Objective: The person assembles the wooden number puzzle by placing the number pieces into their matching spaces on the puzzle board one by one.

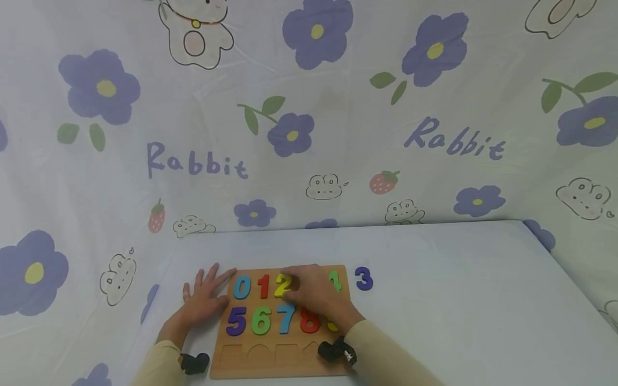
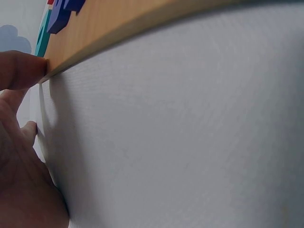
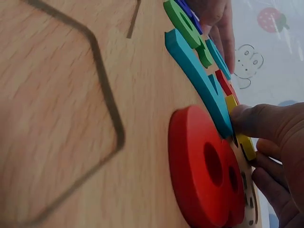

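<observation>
A wooden number puzzle board [image 1: 280, 340] lies on the white table. My right hand [image 1: 318, 294] reaches over its upper row and pinches the yellow number 2 [image 1: 281, 287] between thumb and fingers. In the right wrist view, the thumb presses against the side of the yellow piece [image 3: 245, 146], which sits at or just above the board; its exact seating cannot be told. My left hand [image 1: 203, 301] rests at the board's left edge with fingers spread, thumb touching the wood. Beside the right hand is a green number 4 [image 1: 335, 280], partly covered.
A purple 3 [image 1: 364, 279] lies off the board, on the table to its right. Blue 0 [image 1: 242, 287], red 1 [image 1: 263, 287], purple 5 [image 1: 236, 321], green 6 [image 1: 261, 320], blue 7 [image 1: 286, 319] and red 8 [image 1: 309, 320] sit on the board. Printed cloth hangs behind.
</observation>
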A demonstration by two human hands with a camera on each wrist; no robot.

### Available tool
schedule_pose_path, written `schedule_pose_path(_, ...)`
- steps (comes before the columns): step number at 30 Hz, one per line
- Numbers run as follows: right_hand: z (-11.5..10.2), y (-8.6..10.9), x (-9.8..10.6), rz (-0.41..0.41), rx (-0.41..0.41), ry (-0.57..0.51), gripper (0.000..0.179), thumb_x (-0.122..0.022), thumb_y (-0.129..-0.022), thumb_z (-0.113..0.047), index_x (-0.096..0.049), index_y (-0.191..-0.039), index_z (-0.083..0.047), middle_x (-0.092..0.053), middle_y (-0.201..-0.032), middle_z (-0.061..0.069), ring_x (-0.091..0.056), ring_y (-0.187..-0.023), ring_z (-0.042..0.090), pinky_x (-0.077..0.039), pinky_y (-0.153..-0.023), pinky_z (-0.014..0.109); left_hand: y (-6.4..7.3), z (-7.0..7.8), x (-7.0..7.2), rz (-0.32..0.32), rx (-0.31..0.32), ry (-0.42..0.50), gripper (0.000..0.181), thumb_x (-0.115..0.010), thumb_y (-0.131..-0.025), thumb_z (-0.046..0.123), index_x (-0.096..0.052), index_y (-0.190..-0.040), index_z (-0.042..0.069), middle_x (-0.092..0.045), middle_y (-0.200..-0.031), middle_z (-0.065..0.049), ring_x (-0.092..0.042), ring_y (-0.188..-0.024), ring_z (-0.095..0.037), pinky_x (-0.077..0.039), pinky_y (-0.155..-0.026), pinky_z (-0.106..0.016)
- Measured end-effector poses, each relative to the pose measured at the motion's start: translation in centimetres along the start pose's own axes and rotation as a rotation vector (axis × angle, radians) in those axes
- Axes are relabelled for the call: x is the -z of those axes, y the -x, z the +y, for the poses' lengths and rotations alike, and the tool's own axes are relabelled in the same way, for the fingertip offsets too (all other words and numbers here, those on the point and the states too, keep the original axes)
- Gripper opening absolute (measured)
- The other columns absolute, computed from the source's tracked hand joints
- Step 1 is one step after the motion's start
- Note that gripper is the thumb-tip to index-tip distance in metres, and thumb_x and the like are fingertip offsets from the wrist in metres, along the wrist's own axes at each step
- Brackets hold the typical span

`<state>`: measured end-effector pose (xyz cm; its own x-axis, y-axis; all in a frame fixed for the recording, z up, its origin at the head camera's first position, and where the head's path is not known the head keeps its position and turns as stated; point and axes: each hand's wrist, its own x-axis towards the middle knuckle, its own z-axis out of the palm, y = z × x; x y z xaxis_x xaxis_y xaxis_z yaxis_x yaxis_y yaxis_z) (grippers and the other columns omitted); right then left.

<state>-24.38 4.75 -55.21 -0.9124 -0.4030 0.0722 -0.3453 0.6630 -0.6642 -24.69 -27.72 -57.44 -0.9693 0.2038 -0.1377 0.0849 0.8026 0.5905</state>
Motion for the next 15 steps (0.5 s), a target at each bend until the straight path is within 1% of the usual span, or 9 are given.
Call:
schedule_pose_path(4, -0.17, -0.15, -0.30, 0.001, 0.003, 0.058, 0.055, -0.086, -0.096, -0.026, -0.071, -0.147, -0.015, -0.079, -0.127, -0.001, -0.064, -0.098, 0.011, -0.061, -0.097, 0.031, 0.13, 0.14, 0.07, -0.003, -0.001, 0.009, 0.072, -0.062, -0.097, 0.023, -0.046, -0.168, 0.026, -0.009, -0.182, -0.027, 0.014, -0.165, -0.060, 0.023, -0.119, -0.084)
schedule_pose_path(9, -0.29, -0.08, -0.46, 0.001, -0.005, 0.106, 0.056, -0.086, -0.096, -0.027, -0.070, -0.148, -0.016, -0.079, -0.128, -0.001, -0.062, -0.096, 0.012, -0.061, -0.095, 0.030, 0.02, -0.15, -0.11, 0.000, 0.003, -0.002, 0.072, -0.061, -0.097, 0.020, -0.046, -0.167, 0.023, -0.009, -0.182, -0.029, 0.013, -0.164, -0.061, 0.023, -0.119, -0.084)
schedule_pose_path(13, -0.32, 0.04, -0.34, 0.004, -0.005, 0.105, 0.056, -0.086, -0.095, -0.025, -0.070, -0.149, -0.016, -0.078, -0.132, 0.000, -0.065, -0.102, 0.013, -0.061, -0.103, 0.035, 0.06, -0.14, -0.03, 0.001, 0.001, 0.004, 0.072, -0.061, -0.097, 0.018, -0.046, -0.167, 0.023, -0.008, -0.182, -0.030, 0.014, -0.164, -0.062, 0.024, -0.118, -0.084)
schedule_pose_path(15, -0.29, 0.08, -0.24, -0.002, -0.009, 0.095, 0.057, -0.086, -0.096, -0.025, -0.069, -0.149, -0.017, -0.078, -0.132, -0.001, -0.065, -0.104, 0.014, -0.061, -0.105, 0.036, 0.08, -0.13, -0.02, 0.003, -0.002, 0.007, 0.071, -0.061, -0.097, 0.018, -0.047, -0.167, 0.023, -0.008, -0.182, -0.029, 0.014, -0.164, -0.062, 0.024, -0.118, -0.085)
